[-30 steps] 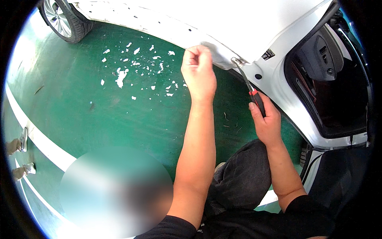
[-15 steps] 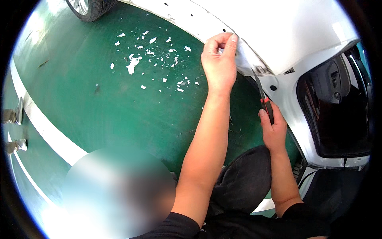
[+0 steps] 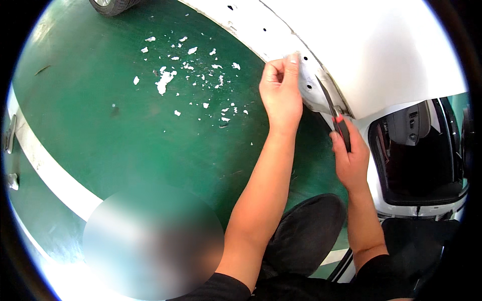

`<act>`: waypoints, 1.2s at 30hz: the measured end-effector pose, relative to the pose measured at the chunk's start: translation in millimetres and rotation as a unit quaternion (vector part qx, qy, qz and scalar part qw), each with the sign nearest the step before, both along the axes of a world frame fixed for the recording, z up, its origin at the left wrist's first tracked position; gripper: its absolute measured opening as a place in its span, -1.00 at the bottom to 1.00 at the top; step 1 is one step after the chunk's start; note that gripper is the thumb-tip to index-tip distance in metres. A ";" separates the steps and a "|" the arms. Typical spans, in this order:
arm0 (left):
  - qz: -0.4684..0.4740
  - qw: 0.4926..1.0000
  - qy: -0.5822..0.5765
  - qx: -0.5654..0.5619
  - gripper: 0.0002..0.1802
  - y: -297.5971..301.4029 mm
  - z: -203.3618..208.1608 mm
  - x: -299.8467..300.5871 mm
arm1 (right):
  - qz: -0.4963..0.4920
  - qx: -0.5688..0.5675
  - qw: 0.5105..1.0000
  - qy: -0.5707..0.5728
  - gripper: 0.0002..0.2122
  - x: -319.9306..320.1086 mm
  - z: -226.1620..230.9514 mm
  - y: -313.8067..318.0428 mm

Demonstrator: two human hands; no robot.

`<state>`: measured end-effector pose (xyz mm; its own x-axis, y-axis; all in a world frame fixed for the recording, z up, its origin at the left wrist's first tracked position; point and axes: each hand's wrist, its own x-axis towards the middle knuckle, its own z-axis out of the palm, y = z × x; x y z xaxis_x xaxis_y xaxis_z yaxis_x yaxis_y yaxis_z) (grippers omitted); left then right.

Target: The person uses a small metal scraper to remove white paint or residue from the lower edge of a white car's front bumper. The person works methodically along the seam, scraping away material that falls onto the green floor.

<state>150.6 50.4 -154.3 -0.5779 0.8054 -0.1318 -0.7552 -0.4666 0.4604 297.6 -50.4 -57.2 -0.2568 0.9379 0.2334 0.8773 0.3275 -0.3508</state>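
Note:
My right hand (image 3: 351, 155) is wrapped round the black-and-red handle of a knife (image 3: 327, 98) with a long, narrow, dark blade. Its blade lies over the lower edge of a white car body, pointing up and to the left. My left hand (image 3: 282, 95) is closed in a pinch at the edge of the white sill (image 3: 271, 42), left of the blade tip. Whatever is between its thumb and finger cannot be made out. Dark round holes dot the sill near both hands, and a small metal piece sits at the sill's end beside the knife handle.
White flakes (image 3: 164, 80) are scattered over the green floor (image 3: 125, 140) to the left. A car wheel (image 3: 113, 6) stands at the far left. At right is an opening with a dark interior (image 3: 416, 165). A white floor line (image 3: 55, 170) crosses the left side.
The car body sits lower and further right in view. Along the sill, the knife blade has moved away from the metal piece. My left hand has shifted slightly, exposing more of the sill's holes.

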 end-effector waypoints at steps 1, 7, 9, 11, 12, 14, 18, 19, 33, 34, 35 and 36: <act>-0.016 1.000 0.004 0.012 -0.74 -0.6 1.3 -0.1 | 0.009 0.006 1.000 -0.016 -0.68 -13.6 5.0 8.0; -0.060 0.994 -0.074 0.059 -0.62 -1.6 30.2 3.7 | 0.034 0.072 0.987 -0.142 -0.69 -60.6 34.7 41.6; -0.064 0.991 -0.097 0.073 -0.59 0.9 37.4 0.5 | 0.042 0.084 0.981 -0.168 -0.70 -70.6 40.5 45.6; -0.067 0.988 -0.109 0.083 -0.58 3.8 40.7 -4.1 | 0.045 0.080 0.982 -0.167 -0.70 -81.7 41.8 46.5; -0.070 0.988 -0.111 0.079 -0.56 4.3 42.1 -4.4 | 0.045 0.083 0.980 -0.174 -0.70 -83.8 42.4 47.1; -0.076 0.986 -0.121 0.085 -0.55 5.7 43.7 -5.9 | 0.047 0.091 0.977 -0.186 -0.71 -87.2 42.3 48.4; -0.081 0.985 -0.124 0.085 -0.55 7.3 44.3 -6.3 | 0.030 0.092 0.978 -0.187 -0.72 -90.1 41.6 46.7; -0.083 0.985 -0.124 0.084 -0.57 6.8 44.6 -6.5 | 0.029 0.094 0.977 -0.188 -0.72 -90.1 41.3 46.7; -0.074 0.984 -0.136 0.090 -0.56 9.2 45.6 -5.6 | 0.006 0.112 0.975 -0.190 -0.72 -94.1 31.8 46.9; -0.073 0.984 -0.135 0.091 -0.56 9.6 45.5 -4.6 | 0.008 0.113 0.975 -0.190 -0.71 -95.3 31.9 46.8; -0.072 0.984 -0.134 0.093 -0.56 9.9 45.8 -3.4 | 0.009 0.114 0.975 -0.191 -0.71 -95.6 32.5 46.4; -0.067 0.985 -0.130 0.093 -0.56 10.7 44.3 -4.9 | 0.015 0.116 0.975 -0.189 -0.71 -96.3 31.1 47.6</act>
